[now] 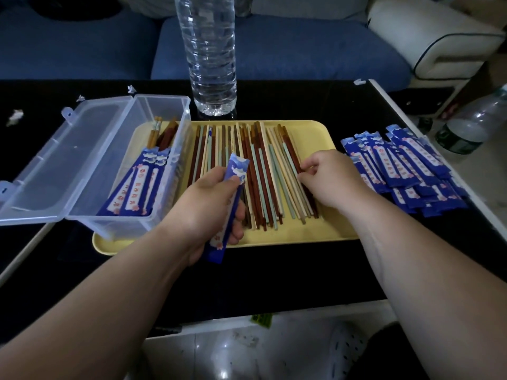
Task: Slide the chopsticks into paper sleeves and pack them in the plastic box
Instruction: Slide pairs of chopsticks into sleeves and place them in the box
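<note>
With your left hand (211, 207) gripping the paper sleeve (238, 165), have your right hand (329, 176), pinching the chopsticks (258, 160), lift one matched pair.

1. Chopsticks (260, 171): loose; brown, mint, cream; side by side across the tray's (315, 234) middle.
2. Plastic box (120, 223): clear, lid open, on the tray's left edge, holding sleeved pairs (137, 185).
3. Paper sleeves (406, 165): blue, heaped by the tabletop's (274, 270) right edge; one sleeve (238, 167) gripped in the left hand (208, 207).
</note>
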